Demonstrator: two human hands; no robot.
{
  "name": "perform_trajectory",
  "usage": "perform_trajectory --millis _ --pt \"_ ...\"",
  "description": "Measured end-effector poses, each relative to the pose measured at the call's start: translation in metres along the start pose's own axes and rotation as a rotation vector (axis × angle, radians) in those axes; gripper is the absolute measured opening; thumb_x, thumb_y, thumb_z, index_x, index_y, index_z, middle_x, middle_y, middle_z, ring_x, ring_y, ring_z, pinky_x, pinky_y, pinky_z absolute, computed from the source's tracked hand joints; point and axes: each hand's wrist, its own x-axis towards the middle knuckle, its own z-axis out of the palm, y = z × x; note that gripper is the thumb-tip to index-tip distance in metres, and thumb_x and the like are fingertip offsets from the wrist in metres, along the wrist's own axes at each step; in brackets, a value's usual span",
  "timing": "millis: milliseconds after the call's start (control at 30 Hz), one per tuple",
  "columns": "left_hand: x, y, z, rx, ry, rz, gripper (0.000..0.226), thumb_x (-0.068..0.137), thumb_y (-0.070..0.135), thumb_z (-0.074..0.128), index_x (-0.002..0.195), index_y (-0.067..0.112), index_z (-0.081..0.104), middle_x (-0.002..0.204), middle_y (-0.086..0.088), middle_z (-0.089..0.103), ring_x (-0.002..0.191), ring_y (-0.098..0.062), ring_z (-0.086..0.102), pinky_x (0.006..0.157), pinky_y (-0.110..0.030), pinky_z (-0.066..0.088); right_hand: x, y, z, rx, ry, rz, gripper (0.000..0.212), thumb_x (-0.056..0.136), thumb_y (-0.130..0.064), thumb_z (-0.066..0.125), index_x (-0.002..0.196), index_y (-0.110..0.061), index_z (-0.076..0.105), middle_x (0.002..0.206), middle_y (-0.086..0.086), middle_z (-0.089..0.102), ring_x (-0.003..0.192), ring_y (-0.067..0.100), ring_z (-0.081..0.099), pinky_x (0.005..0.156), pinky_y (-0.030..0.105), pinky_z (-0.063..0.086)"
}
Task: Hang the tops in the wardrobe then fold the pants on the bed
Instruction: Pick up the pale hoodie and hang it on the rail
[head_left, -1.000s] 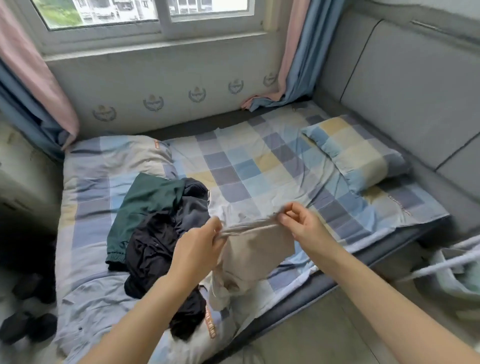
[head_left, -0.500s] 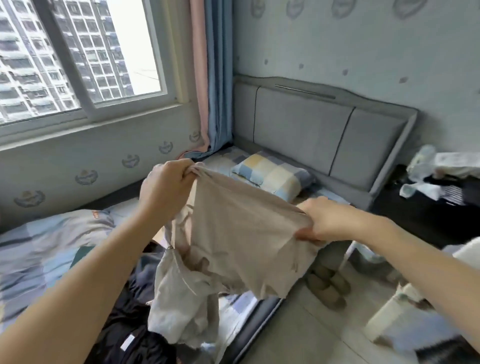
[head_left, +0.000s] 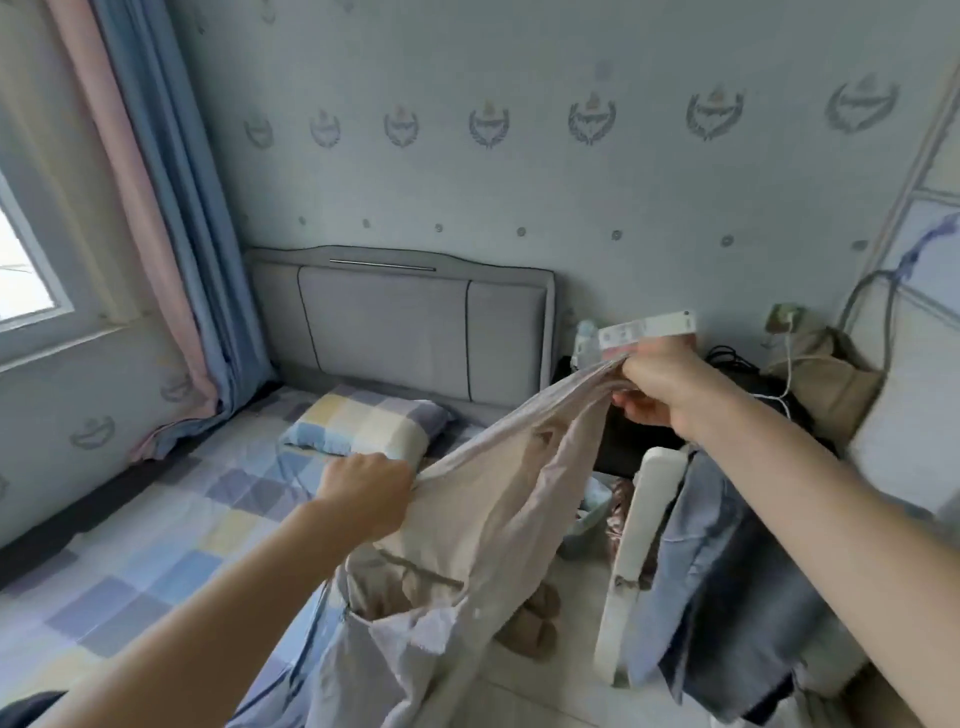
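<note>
Head view looks forward, slightly down, toward the headboard (head_left: 400, 332).

A beige garment (head_left: 483, 499) hangs stretched in the air beside the checked bed (head_left: 171, 540), its lower part drooping, crumpled.

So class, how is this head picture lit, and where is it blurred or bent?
Head view: soft daylight from the window, no harsh shadows; the wide lens bows the wardrobe edge; the beige garment between left hand and right hand looks slightly smeared.
</note>
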Motion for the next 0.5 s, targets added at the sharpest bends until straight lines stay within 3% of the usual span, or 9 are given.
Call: perform_trajectory --millis 67,100,167,233,300,367,500 --pt "0.025 0.035 -0.012 -0.140 -0.025 -0.074 0.011 0.092 0.025 0.047 0.096 0.017 0.053 0.100 -0.005 0.061 0.084 -0.025 0.055 0.068 -0.034 0.039 0.013 0.001 -0.041 -0.076 0.126 -0.138 0.035 0.087 0.003 0.040 0.078 -0.018 0.067 0.075 0.004 0.066 0.061 0.014 0.063 0.042 0.020 0.050" --pt "0.036 0.048 -0.020 -0.225 -0.023 -0.099 0.007 0.093 0.024 0.046 0.087 0.020 0.047 0.094 -0.004 0.059 0.078 -0.024 0.051 0.067 -0.033 0.039 0.020 0.003 -0.058 -0.110 0.186 -0.207 0.037 0.086 0.004 0.040 0.080 -0.019 0.069 0.085 0.005 0.067 0.073 0.018 0.064 0.054 0.024 0.056" --pt "0.063 0.078 -0.040 -0.399 0.019 -0.091 0.023 0.093 0.019 0.047 0.072 0.017 0.039 0.076 -0.003 0.055 0.067 -0.021 0.047 0.059 -0.029 0.037 0.032 0.005 -0.096 -0.211 0.330 -0.320 0.041 0.082 0.004 0.040 0.101 -0.015 0.071 0.107 0.008 0.067 0.097 0.023 0.061 0.080 0.025 0.049" --pt "0.083 0.107 -0.061 -0.727 0.019 -0.106 0.033 0.093 0.011 0.049 0.060 0.012 0.042 0.060 -0.004 0.046 0.054 -0.019 0.045 0.051 -0.026 0.033 0.045 0.009 -0.132 -0.288 0.425 -0.366 0.046 0.081 0.003 0.040 0.118 -0.009 0.065 0.120 0.011 0.063 0.114 0.028 0.056 0.089 0.024 0.041" --pt "0.096 0.135 -0.080 -1.242 -0.102 -0.171 0.029 0.098 0.009 0.049 0.069 0.006 0.051 0.062 -0.007 0.044 0.050 -0.017 0.049 0.052 -0.022 0.038 0.064 0.016 -0.165 -0.261 0.396 -0.308 0.043 0.080 0.000 0.040 0.119 -0.002 0.060 0.115 0.015 0.061 0.114 0.036 0.055 0.090 0.035 0.050" --pt "0.101 0.165 -0.099 -1.622 -0.257 -0.227 0.016 0.098 0.016 0.053 0.089 0.004 0.060 0.070 -0.012 0.055 0.057 -0.021 0.056 0.060 -0.029 0.048 0.076 0.025 -0.193 -0.192 0.327 -0.196 0.037 0.082 -0.005 0.043 0.118 0.000 0.054 0.105 0.012 0.058 0.100 0.035 0.059 0.079 0.045 0.058" --pt "0.105 0.227 -0.136 -1.879 -0.495 -0.125 0.017 0.096 0.019 0.055 0.094 0.007 0.067 0.073 -0.012 0.071 0.059 -0.025 0.069 0.054 -0.036 0.058 0.087 0.053 -0.232 -0.383 0.310 -0.115 0.053 0.082 -0.021 0.057 0.134 -0.014 0.044 0.117 0.007 0.056 0.103 0.025 0.057 0.085 0.039 0.053"
